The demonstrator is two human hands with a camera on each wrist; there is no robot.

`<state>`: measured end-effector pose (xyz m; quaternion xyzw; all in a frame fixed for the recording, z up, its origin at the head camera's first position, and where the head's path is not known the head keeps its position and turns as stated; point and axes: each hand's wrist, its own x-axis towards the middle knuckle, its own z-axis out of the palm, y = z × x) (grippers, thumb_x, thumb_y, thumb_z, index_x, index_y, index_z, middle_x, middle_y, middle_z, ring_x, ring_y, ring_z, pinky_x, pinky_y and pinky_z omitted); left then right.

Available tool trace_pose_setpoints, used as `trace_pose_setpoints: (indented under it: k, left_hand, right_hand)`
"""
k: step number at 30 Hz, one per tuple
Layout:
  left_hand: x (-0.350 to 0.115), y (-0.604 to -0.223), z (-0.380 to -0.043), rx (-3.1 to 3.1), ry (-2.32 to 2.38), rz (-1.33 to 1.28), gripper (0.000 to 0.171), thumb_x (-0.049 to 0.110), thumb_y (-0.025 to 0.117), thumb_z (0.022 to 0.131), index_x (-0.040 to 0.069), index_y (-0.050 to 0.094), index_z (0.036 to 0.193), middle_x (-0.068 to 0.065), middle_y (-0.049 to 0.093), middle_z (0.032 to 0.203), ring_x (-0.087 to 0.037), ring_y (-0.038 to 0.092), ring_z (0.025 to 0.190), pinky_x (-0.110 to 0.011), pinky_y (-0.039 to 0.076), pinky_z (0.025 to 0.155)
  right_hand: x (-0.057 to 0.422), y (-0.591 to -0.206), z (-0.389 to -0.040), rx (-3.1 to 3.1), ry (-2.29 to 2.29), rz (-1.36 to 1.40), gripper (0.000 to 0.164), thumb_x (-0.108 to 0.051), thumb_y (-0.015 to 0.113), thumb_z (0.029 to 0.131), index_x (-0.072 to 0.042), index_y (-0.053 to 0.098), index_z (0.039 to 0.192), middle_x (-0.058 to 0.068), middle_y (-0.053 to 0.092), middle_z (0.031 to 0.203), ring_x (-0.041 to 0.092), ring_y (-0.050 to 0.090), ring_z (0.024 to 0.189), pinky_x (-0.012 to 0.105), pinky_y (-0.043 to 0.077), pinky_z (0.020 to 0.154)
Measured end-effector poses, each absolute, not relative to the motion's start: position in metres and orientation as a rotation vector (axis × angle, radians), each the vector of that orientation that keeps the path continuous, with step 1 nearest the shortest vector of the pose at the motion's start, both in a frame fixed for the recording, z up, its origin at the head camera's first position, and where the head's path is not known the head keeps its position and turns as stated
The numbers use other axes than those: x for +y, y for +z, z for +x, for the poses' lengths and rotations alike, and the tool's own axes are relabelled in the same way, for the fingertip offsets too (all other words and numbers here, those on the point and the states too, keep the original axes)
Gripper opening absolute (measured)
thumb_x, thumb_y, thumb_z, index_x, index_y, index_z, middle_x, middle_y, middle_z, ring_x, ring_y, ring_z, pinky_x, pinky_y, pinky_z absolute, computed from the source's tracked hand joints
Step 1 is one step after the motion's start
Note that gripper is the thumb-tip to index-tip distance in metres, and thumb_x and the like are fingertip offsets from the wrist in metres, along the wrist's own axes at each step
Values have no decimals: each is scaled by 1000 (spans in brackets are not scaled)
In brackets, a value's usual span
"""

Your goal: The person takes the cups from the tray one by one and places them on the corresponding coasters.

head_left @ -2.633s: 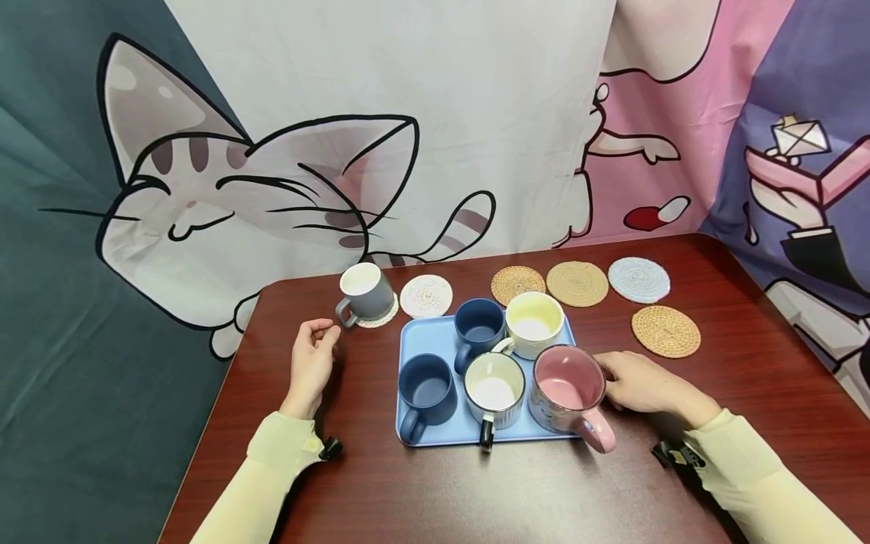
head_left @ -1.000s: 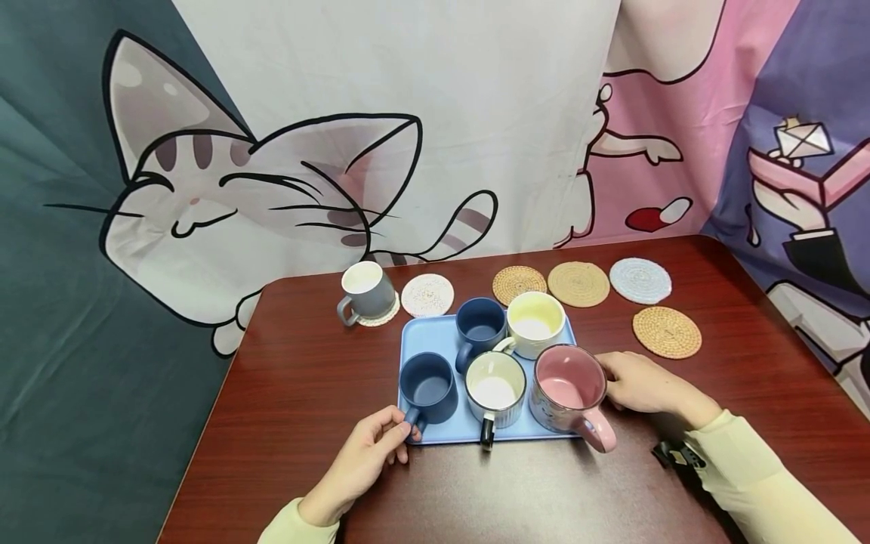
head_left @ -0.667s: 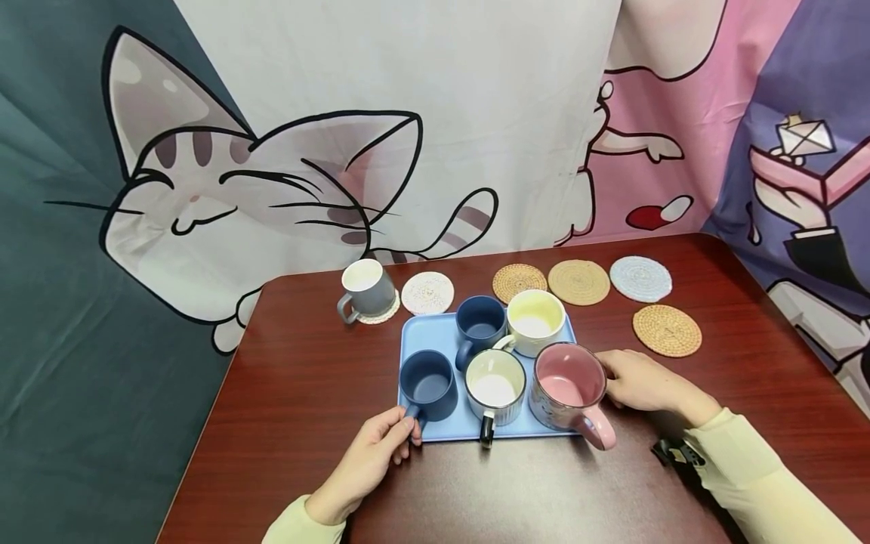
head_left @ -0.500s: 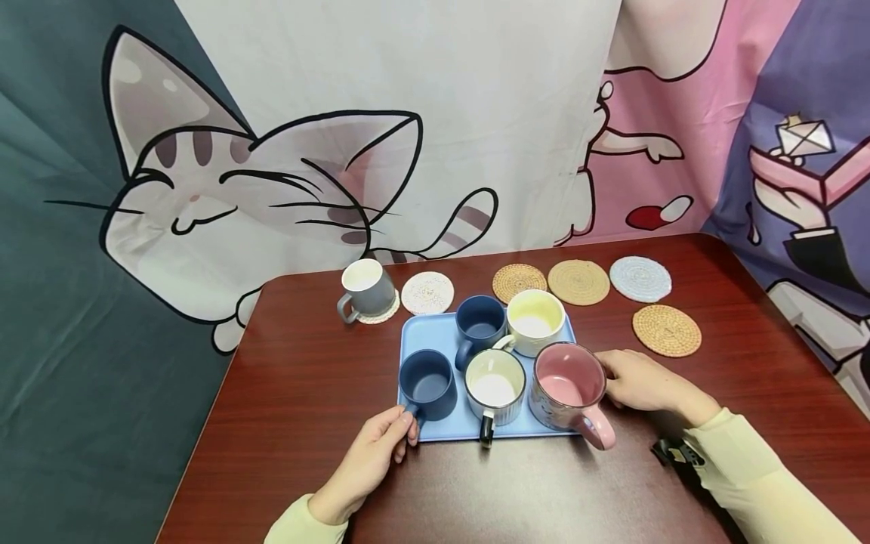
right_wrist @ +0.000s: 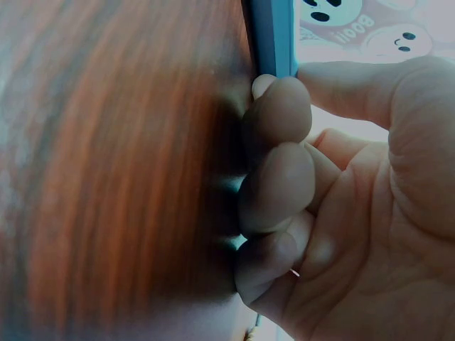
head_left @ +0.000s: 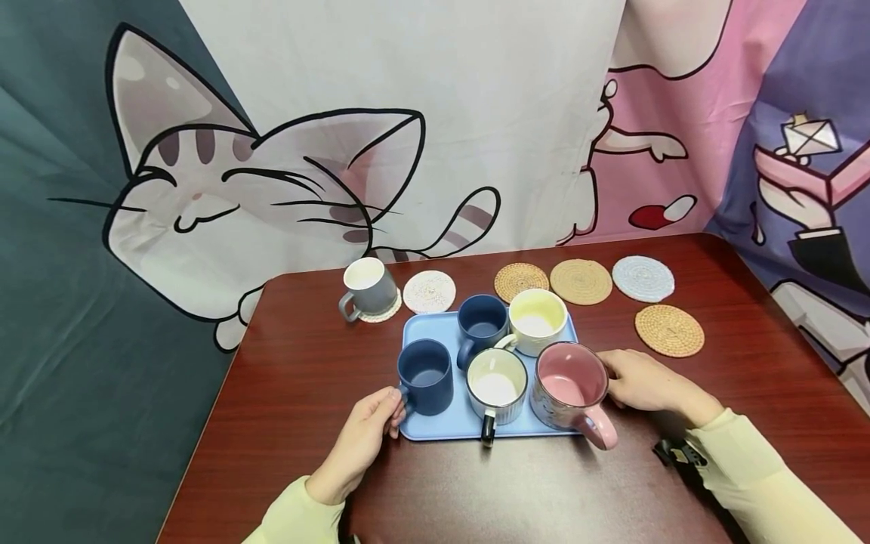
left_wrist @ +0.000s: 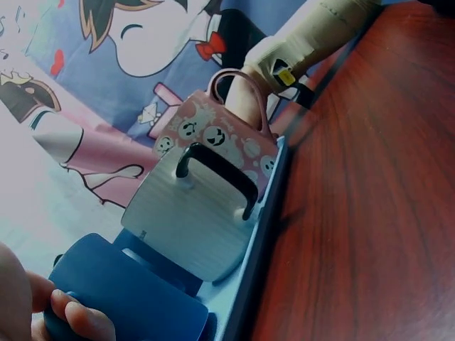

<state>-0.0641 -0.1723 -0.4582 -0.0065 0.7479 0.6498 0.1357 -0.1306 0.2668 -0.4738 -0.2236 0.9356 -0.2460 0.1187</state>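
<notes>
My left hand grips the handle of a dark blue mug over the front left of a light blue tray. Its fingers curl round that handle in the left wrist view. Whether the mug's base touches the tray cannot be told. At the tray's right side, my right hand pinches the tray rim between thumb and curled fingers, beside a pink mug. A white mug with a black handle, a second dark blue mug and a pale yellow mug also stand on the tray.
A grey mug stands on a coaster at the back left, next to a white coaster. Woven coasters and a pale blue coaster lie behind and right of the tray. A printed cloth hangs behind the table.
My left hand has come from near the grey mug to the front-left dark blue mug and taken its handle. That mug has shifted slightly, its handle turning left. The right hand stays at the tray.
</notes>
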Motion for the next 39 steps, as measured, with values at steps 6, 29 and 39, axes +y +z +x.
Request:
trace_pose_setpoints:
  k: [6,29,39]
  left_hand:
    - [-173,-454,-71,2135,1924,-62,41,20,47,109,0,39,74,-2,41,72,-10,45,70,-22,45,68]
    - [-175,-446,-111,2226,1972,-42,41,17,46,109,-6,37,77,-4,37,72,-12,43,71,-24,47,68]
    - [-173,-434,-146,2280,2029,-2,38,17,44,110,3,43,75,-4,38,74,-15,44,72,-24,49,69]
  right_hand:
    - [267,-472,-130,2726,-721,-642,19,-9,64,91,-25,69,100,-17,54,65,-2,52,61,24,45,65]
    - [267,-474,-128,2677,-778,-596,18,-9,63,92,-25,66,96,-16,52,54,-1,54,51,23,43,61]
    - [267,-471,-129,2676,-777,-605,19,-7,62,91,-24,67,98,-16,52,55,-1,53,51,22,44,60]
